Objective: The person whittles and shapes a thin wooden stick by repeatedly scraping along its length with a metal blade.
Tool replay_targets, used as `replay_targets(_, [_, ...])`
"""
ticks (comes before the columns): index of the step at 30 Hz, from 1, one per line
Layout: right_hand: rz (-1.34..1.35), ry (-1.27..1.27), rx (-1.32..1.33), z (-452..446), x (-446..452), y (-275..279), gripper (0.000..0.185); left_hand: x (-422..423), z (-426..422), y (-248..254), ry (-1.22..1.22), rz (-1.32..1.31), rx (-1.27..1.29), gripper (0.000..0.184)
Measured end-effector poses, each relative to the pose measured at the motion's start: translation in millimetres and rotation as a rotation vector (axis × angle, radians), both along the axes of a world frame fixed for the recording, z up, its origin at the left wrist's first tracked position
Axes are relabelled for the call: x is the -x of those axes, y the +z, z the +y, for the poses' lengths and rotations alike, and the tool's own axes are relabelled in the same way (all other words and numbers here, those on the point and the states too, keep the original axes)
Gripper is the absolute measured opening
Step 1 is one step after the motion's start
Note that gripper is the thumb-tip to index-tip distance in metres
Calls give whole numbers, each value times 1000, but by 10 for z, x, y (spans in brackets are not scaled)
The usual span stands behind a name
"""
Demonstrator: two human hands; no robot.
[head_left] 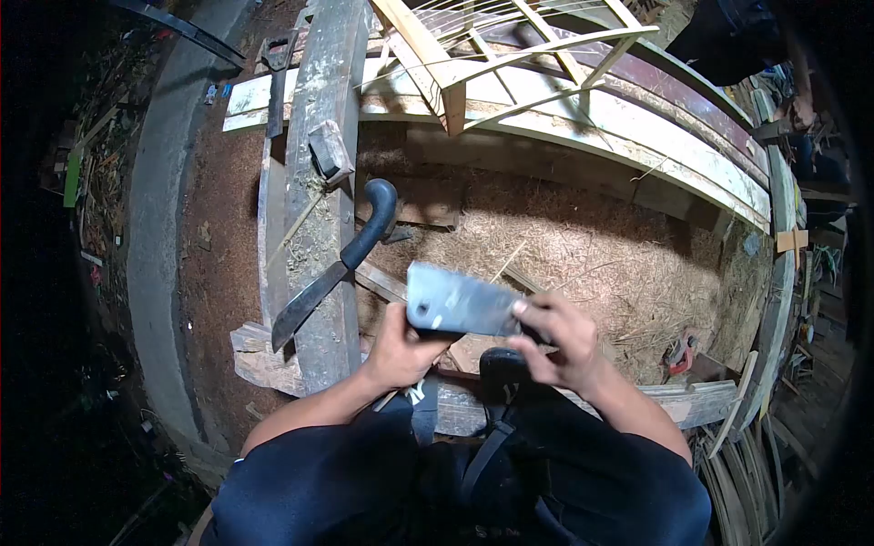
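Note:
In front of my body, my right hand [564, 341] closes around the dark handle of a cleaver. Its broad, shiny blade [460, 302] points left, has a hole near the far corner and is slightly blurred. My left hand [405, 350] is under the blade's left end, with its thumb up and fingers curled beneath. The blade partly hides those fingers, and I cannot make out what is between them. Left of my hands, a machete [341, 264] with a curved black handle lies across the weathered wooden beam [314, 209].
A handsaw [276, 82] and a small wooden block [330, 153] with a dark part rest at the beam. Ahead, a slatted wooden frame [510, 68] lies on pale planks [628, 136]. Shavings [583, 246] cover the ground. A red-handled tool [680, 355] is at right. Another person [742, 41] stands upper right.

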State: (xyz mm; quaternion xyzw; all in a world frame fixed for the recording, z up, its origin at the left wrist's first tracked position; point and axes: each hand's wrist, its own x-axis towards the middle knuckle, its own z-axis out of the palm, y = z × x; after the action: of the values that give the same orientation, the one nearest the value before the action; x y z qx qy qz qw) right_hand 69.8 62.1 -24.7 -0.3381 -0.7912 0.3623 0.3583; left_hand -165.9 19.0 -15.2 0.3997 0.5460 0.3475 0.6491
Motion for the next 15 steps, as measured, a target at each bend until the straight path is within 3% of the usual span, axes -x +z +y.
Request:
replay_targets(5, [-106, -186, 68, 61, -42, -185, 34, 24, 22, 5, -29, -75, 272, 16])
replay_targets(7, [-42, -5, -25, 30, -8, -104, 33, -50, -19, -15, 139, -106, -23, 13])
replay_targets(9, [-158, 91, -52, -26, 25, 61, 33, -4, -7, -22, 83, -109, 25, 15])
replay_targets(13, [-61, -319, 131, 93, 35, -136, 31, -16, 47, 67, 15, -149, 148, 23])
replay_targets(15, [-39, -59, -51, 89, -5, -125, 33, -19, 22, 57, -51, -134, 113, 24])
